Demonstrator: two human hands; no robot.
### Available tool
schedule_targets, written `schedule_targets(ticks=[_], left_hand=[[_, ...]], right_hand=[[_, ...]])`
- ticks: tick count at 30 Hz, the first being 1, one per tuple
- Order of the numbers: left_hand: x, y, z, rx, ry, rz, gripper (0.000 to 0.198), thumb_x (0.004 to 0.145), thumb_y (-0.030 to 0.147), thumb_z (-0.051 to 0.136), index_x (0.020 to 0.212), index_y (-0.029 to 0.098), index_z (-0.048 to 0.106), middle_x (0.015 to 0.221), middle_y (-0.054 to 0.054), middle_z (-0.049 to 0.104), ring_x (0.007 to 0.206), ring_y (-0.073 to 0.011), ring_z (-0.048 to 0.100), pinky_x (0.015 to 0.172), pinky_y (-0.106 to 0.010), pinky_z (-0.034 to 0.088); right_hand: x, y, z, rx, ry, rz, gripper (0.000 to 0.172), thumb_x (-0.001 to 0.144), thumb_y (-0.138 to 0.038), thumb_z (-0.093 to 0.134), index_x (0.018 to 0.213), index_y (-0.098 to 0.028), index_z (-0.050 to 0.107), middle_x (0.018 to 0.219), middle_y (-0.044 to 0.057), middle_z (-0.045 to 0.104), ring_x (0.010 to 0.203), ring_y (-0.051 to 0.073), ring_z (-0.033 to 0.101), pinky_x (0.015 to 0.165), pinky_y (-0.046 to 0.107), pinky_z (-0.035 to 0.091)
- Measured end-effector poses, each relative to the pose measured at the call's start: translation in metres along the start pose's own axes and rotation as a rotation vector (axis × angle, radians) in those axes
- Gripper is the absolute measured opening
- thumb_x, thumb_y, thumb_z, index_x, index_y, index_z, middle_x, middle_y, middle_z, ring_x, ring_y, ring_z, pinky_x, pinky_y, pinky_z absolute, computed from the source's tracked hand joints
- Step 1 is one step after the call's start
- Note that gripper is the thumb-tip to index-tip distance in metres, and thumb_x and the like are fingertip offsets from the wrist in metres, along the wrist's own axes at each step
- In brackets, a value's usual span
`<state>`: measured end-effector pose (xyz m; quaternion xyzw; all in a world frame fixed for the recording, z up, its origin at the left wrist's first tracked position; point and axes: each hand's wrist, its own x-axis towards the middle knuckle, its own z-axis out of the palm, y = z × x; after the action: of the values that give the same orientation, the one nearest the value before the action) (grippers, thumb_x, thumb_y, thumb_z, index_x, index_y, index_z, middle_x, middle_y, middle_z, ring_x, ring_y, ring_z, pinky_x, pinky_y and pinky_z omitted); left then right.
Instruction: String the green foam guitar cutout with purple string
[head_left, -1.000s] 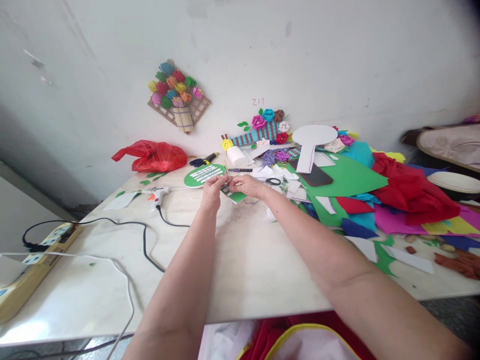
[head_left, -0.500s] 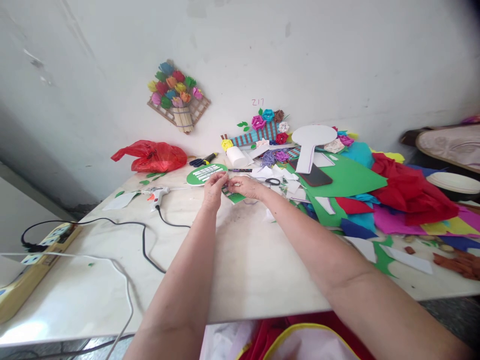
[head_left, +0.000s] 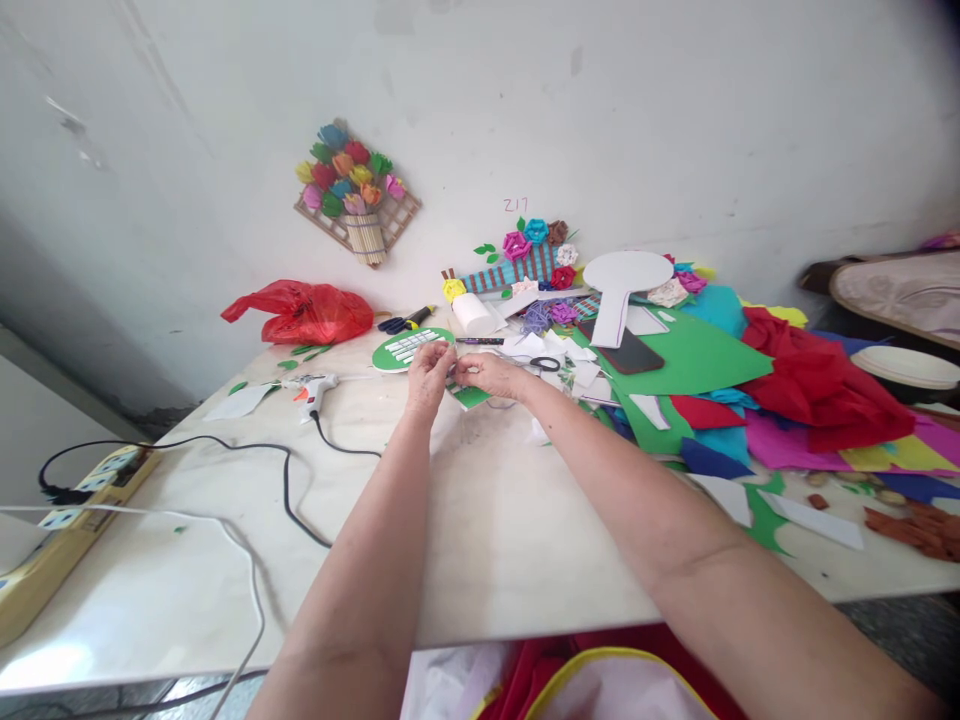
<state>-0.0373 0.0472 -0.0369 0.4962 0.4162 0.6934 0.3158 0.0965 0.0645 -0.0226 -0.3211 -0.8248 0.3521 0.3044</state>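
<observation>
My left hand (head_left: 431,372) and my right hand (head_left: 489,374) meet fingertip to fingertip over the middle of the table, both with fingers pinched. Whatever they pinch is too small to make out. Just under the fingers lies a small green piece (head_left: 469,396) with a patterned strip, partly covered by the hands. Behind my left hand is a green oval (head_left: 386,357) bearing rows of white strips. Black-handled scissors (head_left: 545,364) lie to the right of my right hand, among white paper scraps (head_left: 587,373).
A white glue gun (head_left: 316,391) with a black cord lies at left, near a power strip (head_left: 82,520) and a red plastic bag (head_left: 315,312). At right are a dark phone (head_left: 630,350), a white cutout (head_left: 628,272) and heaped coloured sheets (head_left: 825,380).
My fingers have shifted very slightly over the small green piece, covering more of its patterned strip. Both hands remain together in nearly the same place.
</observation>
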Motion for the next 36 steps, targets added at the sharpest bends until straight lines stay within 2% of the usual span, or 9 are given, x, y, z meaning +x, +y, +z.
schedule_targets(ticks=[9,13,18,20,23,26,31,36], left_hand=[[-0.001,-0.003,0.0,0.081,-0.049,0.15,0.019,0.067,0.031,0.065,0.055,0.017,0.059,0.085,-0.004,0.059,0.09,-0.0163,0.052,0.082,-0.027,0.038],[-0.001,-0.006,0.002,-0.014,-0.079,0.081,0.02,0.067,0.035,0.064,0.061,0.016,0.06,0.091,-0.005,0.059,0.087,-0.0153,0.053,0.075,-0.026,0.04],[-0.002,-0.005,0.004,-0.094,-0.095,-0.017,0.024,0.065,0.04,0.065,0.067,0.017,0.06,0.077,-0.002,0.06,0.073,-0.0123,0.054,0.067,-0.024,0.04],[-0.003,-0.004,0.004,-0.098,-0.112,-0.023,0.024,0.066,0.041,0.065,0.069,0.017,0.061,0.071,-0.001,0.059,0.067,-0.011,0.052,0.066,-0.024,0.04],[-0.004,-0.003,0.005,-0.077,-0.125,-0.023,0.023,0.067,0.041,0.064,0.067,0.017,0.061,0.063,0.001,0.055,0.059,-0.0094,0.048,0.061,-0.023,0.039],[-0.004,-0.002,0.006,-0.066,-0.142,-0.013,0.024,0.068,0.04,0.063,0.064,0.017,0.06,0.062,0.001,0.055,0.059,-0.0097,0.048,0.063,-0.023,0.038],[-0.004,-0.001,0.008,-0.069,-0.198,0.012,0.023,0.07,0.039,0.062,0.065,0.016,0.06,0.065,0.0,0.058,0.063,-0.0108,0.05,0.068,-0.024,0.038],[-0.005,0.0,0.008,-0.053,-0.232,0.003,0.023,0.071,0.038,0.061,0.067,0.016,0.06,0.067,0.0,0.059,0.064,-0.0105,0.051,0.07,-0.025,0.038]], right_hand=[[0.001,0.001,0.001,-0.013,0.004,-0.033,0.01,0.07,-0.023,0.054,0.066,-0.014,0.055,0.065,-0.002,0.053,0.061,0.009,0.045,0.058,0.022,0.033],[-0.001,-0.003,0.001,-0.026,0.003,-0.01,0.012,0.069,-0.025,0.054,0.066,-0.014,0.056,0.064,-0.002,0.052,0.061,0.009,0.045,0.058,0.022,0.034],[-0.006,-0.006,-0.013,0.011,-0.022,0.088,0.021,0.07,-0.035,0.053,0.069,-0.014,0.059,0.063,-0.001,0.053,0.06,0.011,0.046,0.055,0.023,0.033],[-0.006,-0.005,-0.018,0.037,0.075,0.1,0.028,0.072,-0.04,0.051,0.072,-0.014,0.06,0.065,0.0,0.054,0.062,0.011,0.048,0.055,0.023,0.034],[-0.003,-0.003,-0.02,0.09,0.269,0.04,0.033,0.072,-0.044,0.052,0.076,-0.013,0.063,0.074,0.002,0.059,0.071,0.013,0.051,0.065,0.024,0.037],[0.001,-0.006,-0.013,0.268,0.34,0.008,0.034,0.072,-0.043,0.053,0.083,-0.012,0.064,0.08,0.003,0.062,0.077,0.013,0.053,0.071,0.024,0.038],[0.009,-0.013,-0.003,0.546,0.489,0.121,0.022,0.066,-0.034,0.06,0.072,-0.013,0.06,0.067,-0.001,0.059,0.064,0.009,0.05,0.063,0.022,0.037],[0.01,-0.008,-0.007,0.563,0.557,0.172,0.016,0.064,-0.03,0.06,0.066,-0.015,0.057,0.063,-0.002,0.057,0.06,0.008,0.049,0.057,0.02,0.035]])
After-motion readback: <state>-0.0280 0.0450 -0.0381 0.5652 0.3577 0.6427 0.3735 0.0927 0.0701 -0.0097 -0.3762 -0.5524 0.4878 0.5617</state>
